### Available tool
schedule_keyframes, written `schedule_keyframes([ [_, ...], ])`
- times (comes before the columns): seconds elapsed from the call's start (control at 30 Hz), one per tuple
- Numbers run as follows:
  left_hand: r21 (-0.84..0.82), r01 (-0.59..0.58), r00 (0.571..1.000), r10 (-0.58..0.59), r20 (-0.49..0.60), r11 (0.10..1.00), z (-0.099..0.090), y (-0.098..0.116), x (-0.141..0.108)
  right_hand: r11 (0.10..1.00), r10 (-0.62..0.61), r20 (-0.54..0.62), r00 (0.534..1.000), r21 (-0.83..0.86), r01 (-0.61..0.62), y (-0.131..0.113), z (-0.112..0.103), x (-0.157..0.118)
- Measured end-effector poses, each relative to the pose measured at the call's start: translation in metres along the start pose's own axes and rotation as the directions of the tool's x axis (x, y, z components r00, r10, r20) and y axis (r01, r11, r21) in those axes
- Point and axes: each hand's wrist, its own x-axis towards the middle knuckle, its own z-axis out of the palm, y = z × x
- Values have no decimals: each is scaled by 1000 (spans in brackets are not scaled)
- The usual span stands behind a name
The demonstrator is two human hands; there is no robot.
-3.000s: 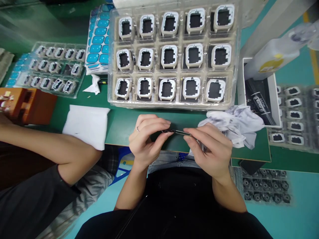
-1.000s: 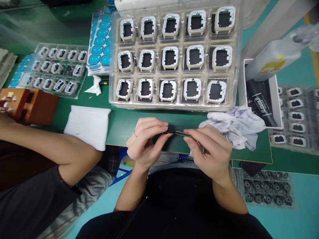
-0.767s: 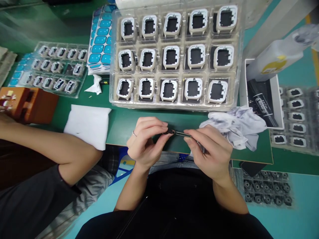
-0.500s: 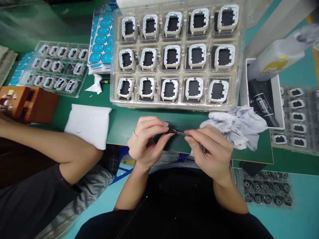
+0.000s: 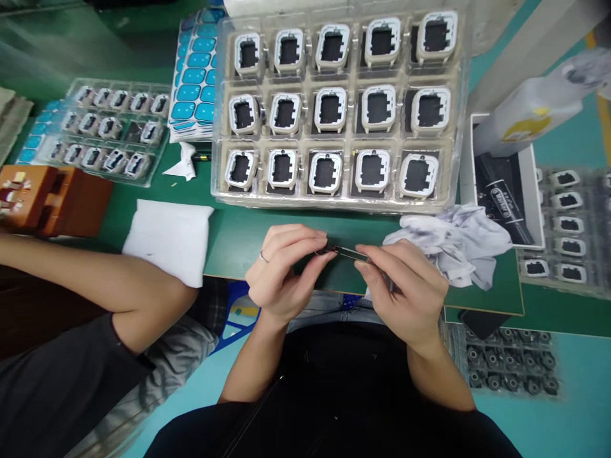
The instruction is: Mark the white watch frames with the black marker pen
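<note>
My left hand [image 5: 286, 270], with a ring on one finger, pinches a small dark part [image 5: 329, 249] between thumb and fingertips above the table's front edge. My right hand [image 5: 405, 283] grips thin metal tweezers [image 5: 352, 253], whose tips point left and meet the dark part. Fingers partly hide the part, so its shape is unclear. Beyond both hands lies a clear plastic tray [image 5: 334, 202] holding several white watch-like frames [image 5: 325, 173] in rows.
A crumpled cloth [image 5: 453, 245] lies beside my right hand, near a white box [image 5: 538, 216] with a bottle [image 5: 529, 117] and marker. A folded white cloth [image 5: 167, 238] and another person's arm [image 5: 95, 273] are at left, with blue stickers [image 5: 193, 76] behind.
The tweezers have tilted slightly and their two arms look a little farther apart. My left hand has shifted very slightly right.
</note>
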Motion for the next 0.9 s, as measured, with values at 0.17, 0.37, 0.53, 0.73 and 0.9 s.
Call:
schedule_keyframes([
  [0.17,-29,-10,1000,10,2,1000,1,-2,-2,999,32,-6,999,44,-32,0,-1,-1],
  [0.37,-56,2,999,0,33,998,1,-4,-4,996,59,-1,998,62,-59,1,-2,-2],
  [0.53,-40,4,997,-1,73,999,0,-3,-4,997,59,17,998,57,-60,1,-2,-2],
  [0.73,-22,0,995,3,101,1000,-1,-2,-3,996,68,18,998,53,-69,1,-3,-2],
  [0.9,-48,-1,995,6,99,999,0,-3,-3,996,59,17,998,58,-60,1,-3,-1],
])
